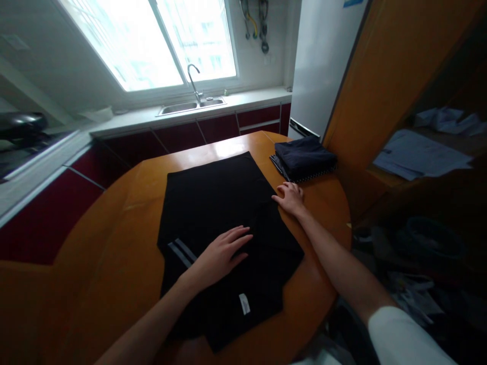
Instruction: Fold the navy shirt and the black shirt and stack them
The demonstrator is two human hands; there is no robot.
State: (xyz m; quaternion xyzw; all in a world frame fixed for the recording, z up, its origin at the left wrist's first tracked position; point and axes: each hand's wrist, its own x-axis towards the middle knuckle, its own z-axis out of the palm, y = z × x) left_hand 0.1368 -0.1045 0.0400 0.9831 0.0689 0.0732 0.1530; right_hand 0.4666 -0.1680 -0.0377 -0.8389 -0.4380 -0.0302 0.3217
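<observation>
A black garment [216,203] with grey stripes on one sleeve and a small white label lies spread on the round orange table [114,243]. My left hand [222,253] rests flat on its middle, fingers stretched out and pointing right. At the garment's right edge my right hand [289,197] lies with fingers curled down onto the fabric's border; whether it pinches the cloth I cannot make out.
A folded pile of dark clothes [304,158] sits at the table's far right. Behind are a counter with a sink [192,105] and tap under a bright window, and a white fridge [323,66]. A wooden shelf at right holds light blue clothing [418,152].
</observation>
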